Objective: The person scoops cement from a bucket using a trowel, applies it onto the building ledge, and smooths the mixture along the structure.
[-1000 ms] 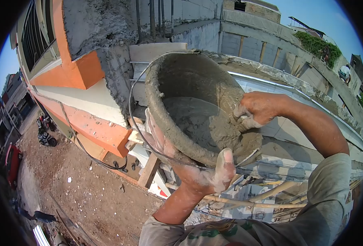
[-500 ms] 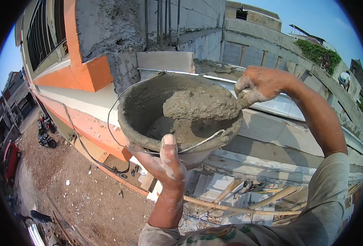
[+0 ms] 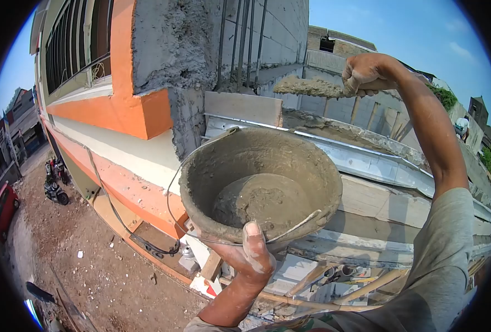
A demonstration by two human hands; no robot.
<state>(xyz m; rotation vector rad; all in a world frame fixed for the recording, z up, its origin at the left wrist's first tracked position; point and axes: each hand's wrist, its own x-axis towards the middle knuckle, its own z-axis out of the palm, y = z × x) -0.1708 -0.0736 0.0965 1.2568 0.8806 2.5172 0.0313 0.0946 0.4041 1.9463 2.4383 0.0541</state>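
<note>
A round, cement-coated grey bucket (image 3: 314,166) is held up at the centre, its open mouth facing the camera, with wet grey mortar (image 3: 270,199) in the bottom. The left hand (image 3: 251,257) grips its near side, thumb over the rim, by the thin wire handle (image 3: 305,221). Above the far rim, the raised right hand (image 3: 367,73) is closed around the end of a flat, mortar-caked hand tool (image 3: 307,87). Beyond the bucket runs a long silvery metal channel (image 3: 361,157); leftward, an orange-painted ledge (image 3: 157,113) adjoins a rough grey concrete column (image 3: 170,55).
</note>
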